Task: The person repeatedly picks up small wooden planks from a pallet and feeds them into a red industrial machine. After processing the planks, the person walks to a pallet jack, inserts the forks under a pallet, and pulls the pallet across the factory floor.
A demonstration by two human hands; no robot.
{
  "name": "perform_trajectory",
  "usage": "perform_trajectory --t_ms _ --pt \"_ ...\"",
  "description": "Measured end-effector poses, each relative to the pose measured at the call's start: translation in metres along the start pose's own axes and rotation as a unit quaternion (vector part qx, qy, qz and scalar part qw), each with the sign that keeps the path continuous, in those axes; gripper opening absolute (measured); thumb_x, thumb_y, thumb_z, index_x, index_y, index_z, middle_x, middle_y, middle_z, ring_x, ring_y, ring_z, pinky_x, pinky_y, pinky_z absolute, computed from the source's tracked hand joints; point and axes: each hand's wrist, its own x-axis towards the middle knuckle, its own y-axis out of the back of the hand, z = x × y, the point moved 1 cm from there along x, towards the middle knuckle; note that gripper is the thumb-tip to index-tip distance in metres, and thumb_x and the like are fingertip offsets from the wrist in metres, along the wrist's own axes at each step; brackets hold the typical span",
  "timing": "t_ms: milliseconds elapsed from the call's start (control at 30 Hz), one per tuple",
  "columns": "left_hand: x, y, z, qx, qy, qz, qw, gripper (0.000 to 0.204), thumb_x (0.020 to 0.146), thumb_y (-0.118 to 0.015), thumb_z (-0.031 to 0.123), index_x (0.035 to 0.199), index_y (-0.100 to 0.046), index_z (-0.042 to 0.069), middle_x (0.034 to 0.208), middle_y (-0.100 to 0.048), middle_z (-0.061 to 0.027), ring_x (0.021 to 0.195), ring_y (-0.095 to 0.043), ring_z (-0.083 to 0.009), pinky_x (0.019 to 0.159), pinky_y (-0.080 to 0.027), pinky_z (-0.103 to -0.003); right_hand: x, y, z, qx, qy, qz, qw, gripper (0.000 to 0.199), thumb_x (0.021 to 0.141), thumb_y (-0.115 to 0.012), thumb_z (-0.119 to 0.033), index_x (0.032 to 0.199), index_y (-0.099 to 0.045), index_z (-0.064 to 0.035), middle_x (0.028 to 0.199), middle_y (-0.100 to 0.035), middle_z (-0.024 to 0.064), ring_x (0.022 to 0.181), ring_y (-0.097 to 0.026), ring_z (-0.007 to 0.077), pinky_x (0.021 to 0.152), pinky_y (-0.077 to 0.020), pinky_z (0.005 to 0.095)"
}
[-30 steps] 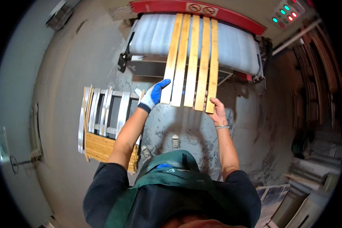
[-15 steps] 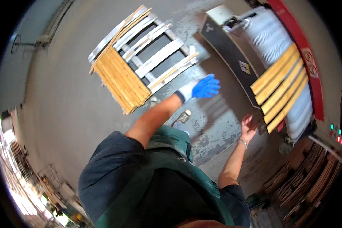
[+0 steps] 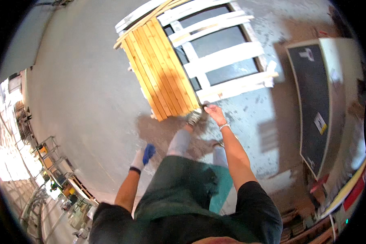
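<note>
My left hand [image 3: 144, 156], in a white and blue work glove, hangs low to the left of my green apron [image 3: 179, 179]. It touches nothing, and its fingers look loosely stretched, seen from the side. My bare right hand [image 3: 216, 114], with a bracelet at the wrist, is held out in front of me. Its fingers are slightly bent and apart, and no object shows in them. In this view the right hand appears close to the near corner of a row of yellowish wooden slats [image 3: 160, 73]. Those slats lie side by side on a white pallet [image 3: 227, 57].
Thin loose strips [image 3: 150, 18] lie across the far end of the slats. At the right stands a dark-fronted machine cabinet [image 3: 313, 105], with a yellow slat [image 3: 345, 187] near a red panel below it. Shelving and goods [image 3: 49, 154] line the left.
I have turned toward the pallet and come closer to it, so the cabinet now sits farther right. My left hand has dropped from in front to my left side; my right has swung forward.
</note>
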Motion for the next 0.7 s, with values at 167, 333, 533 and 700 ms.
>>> perform_trajectory --t_ms 167,333,533,700 --pt "-0.017 0.002 -0.037 -0.238 0.204 0.015 0.95 0.048 0.105 -0.047 0.033 0.136 -0.051 -0.004 0.127 -0.063 -0.0145 0.114 -0.062 -0.0232 0.097 -0.05 -0.033 0.149 -0.07 -0.029 -0.199 0.047 -0.006 0.979 0.103 0.077 -0.075 -0.056 0.141 -0.037 0.0146 0.136 -0.051 0.0334 0.129 -0.051 0.0408 0.109 -0.0406 0.0405" --pt "-0.027 -0.003 -0.075 -0.174 0.196 -0.053 0.963 0.045 0.107 -0.043 0.031 0.141 -0.047 0.002 0.134 -0.058 -0.013 0.117 -0.061 -0.0226 0.1 -0.048 -0.034 0.187 -0.087 -0.027 0.023 0.012 -0.101 0.995 0.093 0.075 -0.084 -0.04 0.136 -0.041 0.015 0.125 -0.062 0.0257 0.114 -0.062 0.031 0.098 -0.0497 0.0371" --pt "0.018 -0.003 -0.024 -0.023 0.087 -0.07 0.993 0.04 0.105 -0.046 0.026 0.135 -0.053 0.001 0.132 -0.06 -0.0134 0.118 -0.061 -0.0262 0.102 -0.049 -0.036 0.112 -0.07 -0.06 0.007 0.01 -0.009 1.0 0.089 0.071 -0.089 -0.036 0.129 -0.048 0.0175 0.111 -0.067 0.0221 0.098 -0.066 0.0241 0.084 -0.0547 0.0348" --pt "0.063 -0.067 0.094 -0.374 0.099 -0.122 0.914 0.052 0.103 -0.051 0.04 0.141 -0.047 0.005 0.134 -0.058 -0.015 0.114 -0.062 -0.0297 0.095 -0.051 -0.041 -0.056 -0.053 -0.139 -0.032 -0.082 -0.033 0.996 0.053 0.073 -0.086 -0.037 0.099 -0.071 0.0066 0.083 -0.071 0.0116 0.071 -0.067 0.0156 0.062 -0.0546 0.0325"
